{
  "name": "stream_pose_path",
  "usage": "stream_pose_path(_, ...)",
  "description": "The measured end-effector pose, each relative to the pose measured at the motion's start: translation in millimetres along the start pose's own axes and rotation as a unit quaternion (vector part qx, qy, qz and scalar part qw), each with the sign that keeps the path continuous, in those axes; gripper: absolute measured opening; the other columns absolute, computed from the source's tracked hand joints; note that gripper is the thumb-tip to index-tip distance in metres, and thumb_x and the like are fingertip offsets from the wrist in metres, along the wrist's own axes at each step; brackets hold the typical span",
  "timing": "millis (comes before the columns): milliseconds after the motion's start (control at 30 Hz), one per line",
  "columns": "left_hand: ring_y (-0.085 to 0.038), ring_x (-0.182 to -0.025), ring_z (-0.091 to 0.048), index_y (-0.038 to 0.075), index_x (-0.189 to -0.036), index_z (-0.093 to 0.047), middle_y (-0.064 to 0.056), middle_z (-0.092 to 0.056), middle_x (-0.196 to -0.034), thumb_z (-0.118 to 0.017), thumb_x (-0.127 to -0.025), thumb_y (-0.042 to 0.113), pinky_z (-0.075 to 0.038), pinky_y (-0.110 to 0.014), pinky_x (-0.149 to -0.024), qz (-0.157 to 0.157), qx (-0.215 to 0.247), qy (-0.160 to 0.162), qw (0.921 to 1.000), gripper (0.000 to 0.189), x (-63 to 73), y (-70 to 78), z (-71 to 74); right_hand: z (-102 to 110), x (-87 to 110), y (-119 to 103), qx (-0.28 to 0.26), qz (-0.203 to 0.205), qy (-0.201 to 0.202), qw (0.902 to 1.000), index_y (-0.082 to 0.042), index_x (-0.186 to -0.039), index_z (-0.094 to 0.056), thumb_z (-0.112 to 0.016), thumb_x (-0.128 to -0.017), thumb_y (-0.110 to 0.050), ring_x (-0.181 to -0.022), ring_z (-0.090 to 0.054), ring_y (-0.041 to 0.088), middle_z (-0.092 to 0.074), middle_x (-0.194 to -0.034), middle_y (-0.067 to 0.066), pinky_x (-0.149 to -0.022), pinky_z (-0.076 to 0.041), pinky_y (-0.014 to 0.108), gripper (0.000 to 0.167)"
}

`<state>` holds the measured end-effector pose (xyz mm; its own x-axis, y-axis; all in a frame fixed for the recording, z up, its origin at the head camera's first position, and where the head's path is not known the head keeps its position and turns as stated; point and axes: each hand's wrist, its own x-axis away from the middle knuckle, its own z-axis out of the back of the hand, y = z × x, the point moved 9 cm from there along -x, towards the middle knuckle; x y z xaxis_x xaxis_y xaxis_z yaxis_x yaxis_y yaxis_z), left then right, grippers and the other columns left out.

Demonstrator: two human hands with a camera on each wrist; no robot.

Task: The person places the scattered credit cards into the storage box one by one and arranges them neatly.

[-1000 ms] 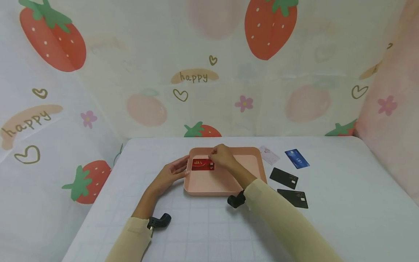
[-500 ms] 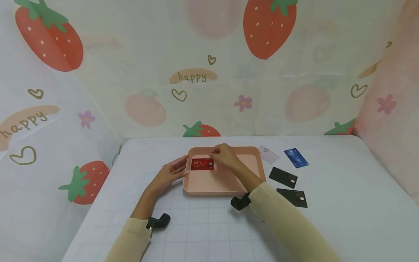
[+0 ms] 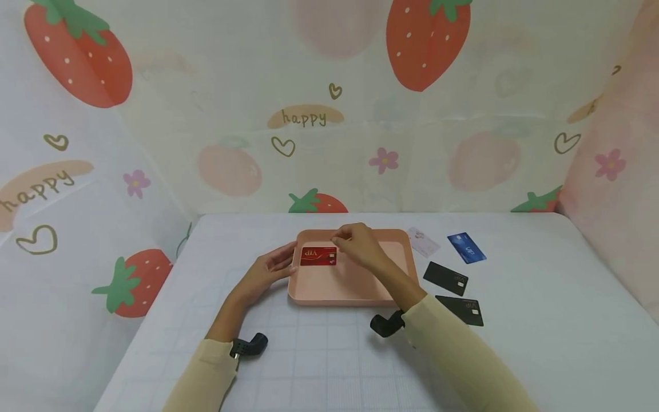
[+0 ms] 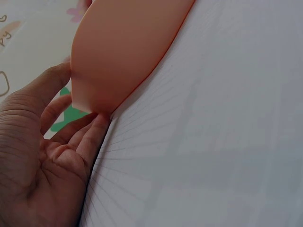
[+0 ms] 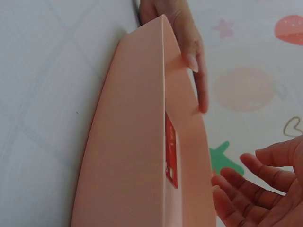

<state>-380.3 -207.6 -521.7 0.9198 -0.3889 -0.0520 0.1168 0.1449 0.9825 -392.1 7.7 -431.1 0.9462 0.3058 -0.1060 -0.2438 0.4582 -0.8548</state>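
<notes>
A pink rectangular tray [image 3: 355, 297] lies on the table, and a red VIP card [image 3: 318, 256] sits flat inside it near the left wall. My left hand [image 3: 261, 276] rests against the tray's outer left side, thumb and fingertips touching the wall; the left wrist view shows its fingers [image 4: 90, 137] reaching the wall's lower edge. Over the tray, just right of the red card, hovers my right hand [image 3: 360, 245]. Seen from the right wrist, its fingers [image 5: 241, 194] are loosely bent and apart, with nothing between them.
Right of the tray lie a pale pink card [image 3: 424, 242], a blue card [image 3: 466, 248] and two black VIP cards, one [image 3: 445, 278] behind the other [image 3: 465, 311], which the right sleeve [image 3: 458, 349] partly covers. A strawberry-print cloth [image 3: 427, 166] stands behind the table.
My right hand has drawn back slightly to the right from the red card, its forearm shifting right too. The red card and my left hand keep their places.
</notes>
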Motion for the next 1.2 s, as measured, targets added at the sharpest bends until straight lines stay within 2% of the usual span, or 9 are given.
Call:
stream_pose_path(267,-0.027,-0.144,-0.042,0.011,-0.157,-0.038,-0.011,-0.040,-0.160,-0.069,-0.097,0.008,-0.043,-0.023,-0.108,-0.010,0.005,-0.005,0.9999,0.067,-2.1,3.9,-1.2,15,8.6,-10,-0.015,0.020,0.038,0.9989,-0.004,-0.103,-0.077,-0.064,-0.100,-0.014,-0.082,-0.068,0.023,-0.074,-0.092,0.007,-0.066,-0.057,0.027,0.016)
stream_pose_path(567,-0.026,-0.144,-0.043,0.013,-0.156,-0.041,-0.009,-0.042,-0.159,-0.069,-0.097,0.009,-0.043,-0.025,-0.109,-0.015,0.000,-0.005,0.9999,0.066,-4.8,6.3,-0.6,24,22.4,-19,-0.022,0.028,0.037,0.9987,-0.007,-0.104,-0.076,-0.064,-0.100,-0.017,-0.082,-0.066,0.023,-0.073,-0.091,0.005,-0.069,-0.057,0.029,0.016)
stream_pose_path(667,-0.025,-0.143,-0.044,0.014,-0.156,-0.042,-0.007,-0.043,-0.158,-0.070,-0.097,0.009,-0.043,-0.026,-0.109,-0.011,0.002,-0.002,0.9999,0.066,-6.5,5.3,0.1,26,27.0,-20,-0.030,0.030,0.034,0.9985,-0.006,-0.103,-0.076,-0.064,-0.100,-0.017,-0.084,-0.065,0.027,-0.071,-0.089,0.006,-0.069,-0.056,0.030,0.016)
stream_pose_path(800,-0.024,-0.143,-0.044,0.016,-0.156,-0.042,-0.006,-0.043,-0.158,-0.070,-0.097,0.010,-0.043,-0.026,-0.109,-0.003,0.001,-0.007,1.0000,0.066,-8.0,2.3,-1.2,28,34.3,-15,-0.026,0.017,0.028,0.9991,-0.007,-0.105,-0.075,-0.064,-0.101,-0.018,-0.088,-0.065,0.029,-0.071,-0.092,0.006,-0.071,-0.055,0.029,0.017)
stream_pose_path(1000,-0.026,-0.143,-0.044,0.015,-0.156,-0.043,-0.008,-0.043,-0.158,-0.070,-0.096,0.007,-0.043,-0.025,-0.108,-0.007,0.007,-0.001,0.9999,0.065,-5.8,1.5,0.2,30,43.5,-10,-0.019,0.009,0.023,0.9995,-0.005,-0.109,-0.074,-0.064,-0.101,-0.020,-0.093,-0.067,0.027,-0.074,-0.105,0.012,-0.078,-0.058,0.032,0.019)
stream_pose_path(1200,-0.026,-0.143,-0.044,0.014,-0.156,-0.041,-0.009,-0.042,-0.158,-0.071,-0.096,0.010,-0.043,-0.024,-0.109,-0.009,0.001,0.000,1.0000,0.067,-1.8,-0.4,1.3,37,52.7,-7,-0.013,0.031,0.034,0.9989,-0.005,-0.105,-0.076,-0.066,-0.099,-0.016,-0.088,-0.068,0.021,-0.075,-0.100,0.010,-0.075,-0.057,0.029,0.016)
